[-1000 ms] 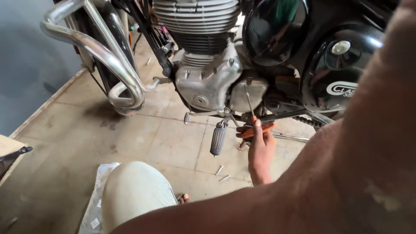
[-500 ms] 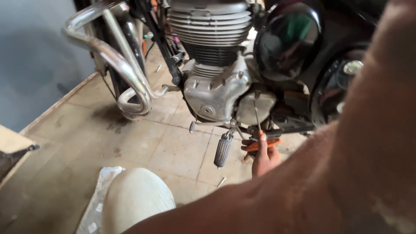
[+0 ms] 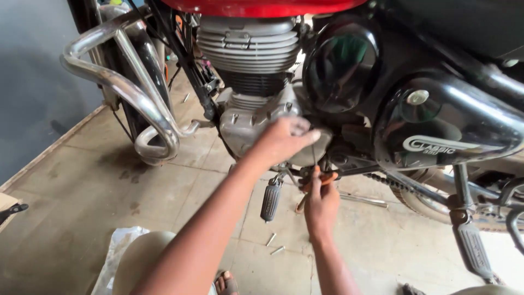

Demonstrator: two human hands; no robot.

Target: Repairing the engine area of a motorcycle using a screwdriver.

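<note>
My right hand is closed around an orange-handled screwdriver. Its thin shaft points up at the underside of the silver engine case of a motorcycle. My left hand reaches in from the lower left and lies against the case's right cover, fingertips bunched at the cover's edge just above the shaft. Whether those fingers pinch anything is hidden. A black rubber footpeg hangs just left of my right hand.
A chrome crash guard curves at the left. Black side covers and the drive chain lie to the right, with a rear footpeg below. Two small bolts lie on the tiled floor. A white plastic bag sits by my knee.
My left arm, which filled the right side of the view, now reaches in from the lower left with its hand on the engine case. The right hand still holds the screwdriver under the engine.
</note>
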